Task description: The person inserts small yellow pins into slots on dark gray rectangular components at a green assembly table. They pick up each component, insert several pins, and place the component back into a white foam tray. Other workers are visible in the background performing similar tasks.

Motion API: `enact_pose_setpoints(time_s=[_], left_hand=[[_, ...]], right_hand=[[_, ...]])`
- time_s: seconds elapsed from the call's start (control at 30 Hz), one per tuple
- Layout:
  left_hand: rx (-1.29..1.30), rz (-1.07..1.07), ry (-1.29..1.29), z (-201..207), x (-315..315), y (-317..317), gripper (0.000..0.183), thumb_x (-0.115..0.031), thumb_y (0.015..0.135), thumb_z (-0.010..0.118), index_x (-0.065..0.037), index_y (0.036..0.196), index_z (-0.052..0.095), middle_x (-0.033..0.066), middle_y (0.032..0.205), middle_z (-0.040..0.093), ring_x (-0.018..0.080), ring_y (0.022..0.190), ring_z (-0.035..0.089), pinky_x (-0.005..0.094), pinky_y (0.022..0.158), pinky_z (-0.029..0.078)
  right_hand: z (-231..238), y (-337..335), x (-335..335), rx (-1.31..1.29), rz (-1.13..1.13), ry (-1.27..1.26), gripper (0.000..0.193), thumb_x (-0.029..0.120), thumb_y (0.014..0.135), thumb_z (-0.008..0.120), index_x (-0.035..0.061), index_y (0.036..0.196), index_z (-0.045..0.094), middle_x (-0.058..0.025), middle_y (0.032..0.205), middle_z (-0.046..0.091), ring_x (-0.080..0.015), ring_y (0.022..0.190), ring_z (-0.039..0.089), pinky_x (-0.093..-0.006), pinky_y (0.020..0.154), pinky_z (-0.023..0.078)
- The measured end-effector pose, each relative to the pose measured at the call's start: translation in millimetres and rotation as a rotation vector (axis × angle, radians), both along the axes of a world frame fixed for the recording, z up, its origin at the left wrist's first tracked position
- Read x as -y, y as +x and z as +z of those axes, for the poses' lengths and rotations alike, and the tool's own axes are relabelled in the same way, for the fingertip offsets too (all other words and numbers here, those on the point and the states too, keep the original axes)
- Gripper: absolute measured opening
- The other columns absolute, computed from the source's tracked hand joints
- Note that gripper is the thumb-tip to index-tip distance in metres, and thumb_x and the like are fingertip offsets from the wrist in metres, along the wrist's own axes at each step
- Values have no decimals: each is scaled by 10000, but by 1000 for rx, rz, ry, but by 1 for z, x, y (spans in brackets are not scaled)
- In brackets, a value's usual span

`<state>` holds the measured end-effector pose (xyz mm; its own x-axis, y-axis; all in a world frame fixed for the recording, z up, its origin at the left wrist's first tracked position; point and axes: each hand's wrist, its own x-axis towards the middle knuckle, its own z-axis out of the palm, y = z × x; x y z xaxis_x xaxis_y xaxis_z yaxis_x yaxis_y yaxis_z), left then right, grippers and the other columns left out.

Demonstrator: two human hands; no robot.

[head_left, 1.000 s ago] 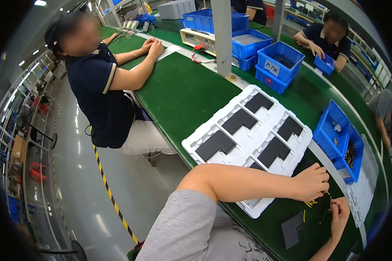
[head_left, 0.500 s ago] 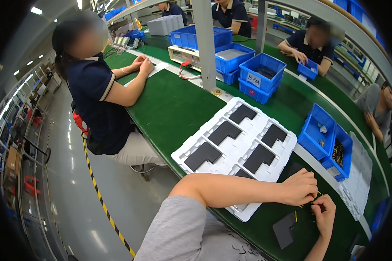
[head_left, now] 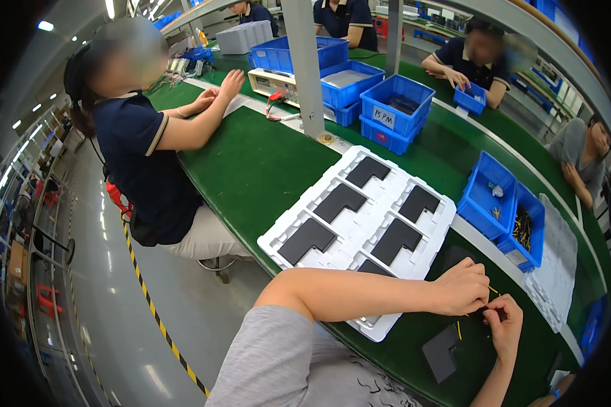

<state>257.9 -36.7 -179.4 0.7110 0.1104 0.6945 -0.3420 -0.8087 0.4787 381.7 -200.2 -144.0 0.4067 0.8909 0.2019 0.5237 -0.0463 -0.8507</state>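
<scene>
My left hand (head_left: 463,288) reaches across the white tray's corner, its fingers closed in a pinch. My right hand (head_left: 506,327) faces it, also pinching, and the fingertips of both meet over the green bench. What they grip is mostly hidden; a thin yellow strip (head_left: 493,290) sticks out beside the left fingers. Just below the hands lies a flat black notched piece (head_left: 440,354) with a yellow strip (head_left: 459,330) at its edge. Under my left forearm, the white molded tray (head_left: 332,178) holds several similar black pieces (head_left: 340,203).
Beyond my hands, one blue bin (head_left: 485,217) holds a few small items, and another (head_left: 534,237) holds yellow-and-black pieces. White sheeting (head_left: 557,261) lies right of them. Stacked blue bins (head_left: 395,112) stand by a metal post (head_left: 304,74). A co-worker (head_left: 139,156) sits to the left.
My fingertips have come closer together. The view has shifted slightly. The co-worker on the left has parted their clasped hands and raised one.
</scene>
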Motion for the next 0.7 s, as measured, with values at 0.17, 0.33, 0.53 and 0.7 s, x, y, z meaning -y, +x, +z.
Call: enact_pose_setpoints(time_s=[0.17, 0.33, 0.53, 0.7], left_hand=[[-80, -26, -19, 1, -1, -1, 66, -132, 762, 658, -121, 699, 673, -8, 726, 603, 185, 820, 523, 331, 761, 349], [-99, -29, -21, 8, 2, 1, 30, -130, 727, 659, -117, 702, 648, -9, 721, 610, 186, 813, 544, 341, 744, 365], [-71, 10, 64, 9, -4, 0, 24, -131, 673, 660, -135, 690, 642, -8, 700, 603, 207, 789, 568, 363, 697, 394], [-142, 23, 179, 17, 0, 4, 56, -100, 661, 682, -130, 680, 639, -2, 714, 609, 218, 784, 579, 354, 702, 403]], right_hand=[[2, 2, 2, -19, -10, -26, 140, -113, 735, 628, -26, 840, 595, -62, 781, 553, -110, 604, 561, -214, 543, 467], [8, -3, 8, -248, 22, 6, 127, -97, 749, 632, -41, 860, 607, -70, 807, 564, -120, 628, 581, -228, 567, 487], [16, 2, 3, -270, 183, -110, 37, -39, 835, 591, -22, 859, 569, -62, 839, 554, -130, 653, 585, -256, 599, 489], [14, 32, 18, -461, 49, -66, 51, 54, 889, 568, 17, 898, 533, -17, 759, 547, -95, 629, 556, -256, 591, 480]])
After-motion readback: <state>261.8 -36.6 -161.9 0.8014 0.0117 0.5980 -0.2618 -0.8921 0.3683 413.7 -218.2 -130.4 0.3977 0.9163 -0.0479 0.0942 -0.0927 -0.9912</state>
